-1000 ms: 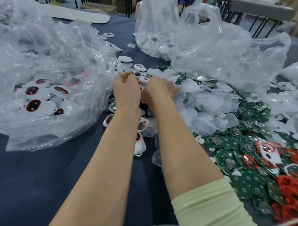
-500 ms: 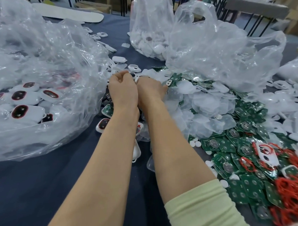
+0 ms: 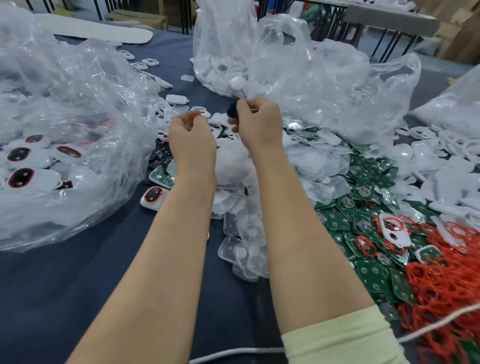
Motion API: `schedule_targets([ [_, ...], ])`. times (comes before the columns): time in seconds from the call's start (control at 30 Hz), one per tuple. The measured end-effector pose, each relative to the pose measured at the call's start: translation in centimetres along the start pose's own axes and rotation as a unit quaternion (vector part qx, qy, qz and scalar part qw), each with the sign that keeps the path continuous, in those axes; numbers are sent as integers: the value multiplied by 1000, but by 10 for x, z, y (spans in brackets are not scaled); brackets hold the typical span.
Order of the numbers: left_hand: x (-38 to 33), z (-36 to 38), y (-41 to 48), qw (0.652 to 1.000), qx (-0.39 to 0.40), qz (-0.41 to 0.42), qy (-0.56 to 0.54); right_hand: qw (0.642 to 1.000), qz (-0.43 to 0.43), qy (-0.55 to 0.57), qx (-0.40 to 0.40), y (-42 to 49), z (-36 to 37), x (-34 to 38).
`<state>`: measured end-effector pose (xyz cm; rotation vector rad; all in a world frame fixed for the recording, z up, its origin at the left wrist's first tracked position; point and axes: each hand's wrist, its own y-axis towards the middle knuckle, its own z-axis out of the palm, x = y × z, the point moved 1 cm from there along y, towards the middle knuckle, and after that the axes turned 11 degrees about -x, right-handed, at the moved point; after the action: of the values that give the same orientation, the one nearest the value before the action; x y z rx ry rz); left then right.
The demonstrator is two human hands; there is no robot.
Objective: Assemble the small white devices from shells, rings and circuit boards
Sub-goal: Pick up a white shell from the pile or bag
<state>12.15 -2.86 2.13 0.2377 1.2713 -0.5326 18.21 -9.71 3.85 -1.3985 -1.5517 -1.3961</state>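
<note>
My right hand (image 3: 259, 127) is raised over the middle of the table and pinches a small dark piece (image 3: 232, 110) at its fingertips. My left hand (image 3: 192, 142) hovers just left of it with curled fingers; what lies inside them is hidden. Below the hands lie clear plastic covers (image 3: 316, 163) and small black discs (image 3: 160, 156). Green circuit boards (image 3: 369, 215) are heaped to the right, red rings (image 3: 449, 276) at the right front, loose white shells (image 3: 453, 177) beyond them. One finished white device (image 3: 153, 196) lies by my left forearm.
A big clear bag (image 3: 71, 119) on the left holds several finished white devices (image 3: 27, 178). Two more clear bags (image 3: 306, 74) with white parts stand behind the hands. A white cord (image 3: 239, 352) runs along the near edge of the dark blue tabletop (image 3: 63, 298).
Both hands have lifted off the pile and moved apart. The right hand has risen and now shows a small dark piece in its fingertips.
</note>
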Motion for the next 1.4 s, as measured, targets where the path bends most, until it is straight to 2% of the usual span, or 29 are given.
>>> schedule_targets([
  [0.13, -5, -17, 14, 999, -38, -19, -16, 974, -67, -188, 111, 0, 3, -10],
  [0.23, -5, -27, 23, 998, -52, -35, -16, 939, -110, -293, 142, 2, 17, -10],
  [0.33, -8, -31, 34, 997, -66, -38, -18, 931, -125, -314, 136, 6, 34, -4],
  [0.47, -12, -31, 48, 996, -73, -39, -25, 940, -134, -305, 70, 8, 60, 0],
  [0.53, -12, -28, 52, 996, -71, -38, -26, 940, -103, -313, 91, 7, 72, -7],
  [0.63, -10, -26, 54, 997, -66, -43, -26, 904, -77, -393, 147, 4, 84, -21],
  [0.73, -7, -25, 55, 996, -62, -50, -34, 906, -84, -400, 108, 5, 89, -27],
  [0.8, -5, -26, 54, 996, -61, -53, -34, 916, -92, -383, 81, 4, 89, -28],
  [0.87, -5, -26, 53, 996, -60, -56, -31, 941, -83, -321, 69, 4, 85, -25],
  [0.93, -5, -26, 49, 997, -54, -56, -30, 981, -55, -166, 78, 5, 74, -15],
  [1.0, -6, -24, 43, 997, -39, -55, -28, 995, -46, -9, 88, 3, 54, -1],
  [1.1, -8, -18, 25, 998, 20, -59, -4, 986, -26, 105, 124, -7, 15, 9],
  [1.17, -9, -11, 4, 993, 100, -59, 8, 977, 10, 157, 145, -18, -12, 9],
  [1.27, -5, -1, -35, 977, 209, -12, 49, 966, 64, 187, 164, -34, -54, -1],
  [1.4, 12, 6, -79, 963, 246, 32, 109, 959, 129, 219, 128, -50, -110, -25],
])
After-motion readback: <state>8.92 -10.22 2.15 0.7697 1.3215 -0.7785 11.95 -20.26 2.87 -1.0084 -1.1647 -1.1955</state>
